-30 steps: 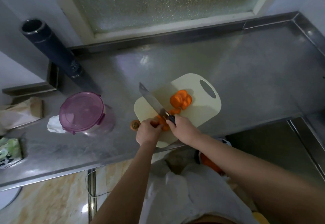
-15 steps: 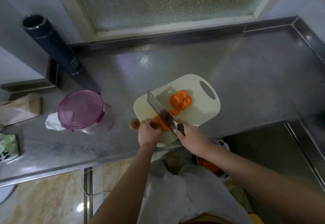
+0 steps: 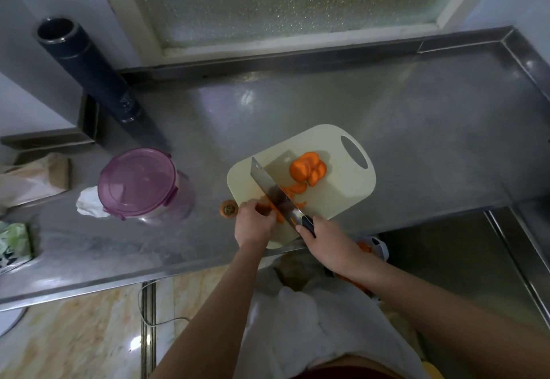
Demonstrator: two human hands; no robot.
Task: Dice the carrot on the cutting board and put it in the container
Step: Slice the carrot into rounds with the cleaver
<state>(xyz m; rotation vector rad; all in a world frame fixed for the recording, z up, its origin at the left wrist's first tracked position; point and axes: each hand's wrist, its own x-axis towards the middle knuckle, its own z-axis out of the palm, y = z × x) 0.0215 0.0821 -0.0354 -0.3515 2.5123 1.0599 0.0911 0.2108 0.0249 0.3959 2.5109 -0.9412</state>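
Note:
A cream cutting board (image 3: 336,197) lies on the steel counter (image 3: 416,140). A pile of orange carrot slices (image 3: 308,167) sits near the board's handle hole, and a few loose slices (image 3: 297,189) lie closer to the blade. My left hand (image 3: 253,224) holds down the remaining carrot piece (image 3: 269,207) at the board's near left corner. My right hand (image 3: 324,237) grips the dark handle of a cleaver (image 3: 272,192), whose blade rests across the carrot right beside my left fingers. A clear container with a purple lid (image 3: 138,182) stands to the left, lid on.
A cut carrot end (image 3: 228,208) lies on the counter just left of the board. A dark tall cylinder (image 3: 89,72) leans at the back left. White crumpled paper (image 3: 89,204) and a brown paper bag (image 3: 32,178) sit left of the container. A sink (image 3: 464,259) lies to the right.
The cleaver has drawn back toward me along the carrot and my right hand moved nearer with it. My left hand stays on the carrot piece.

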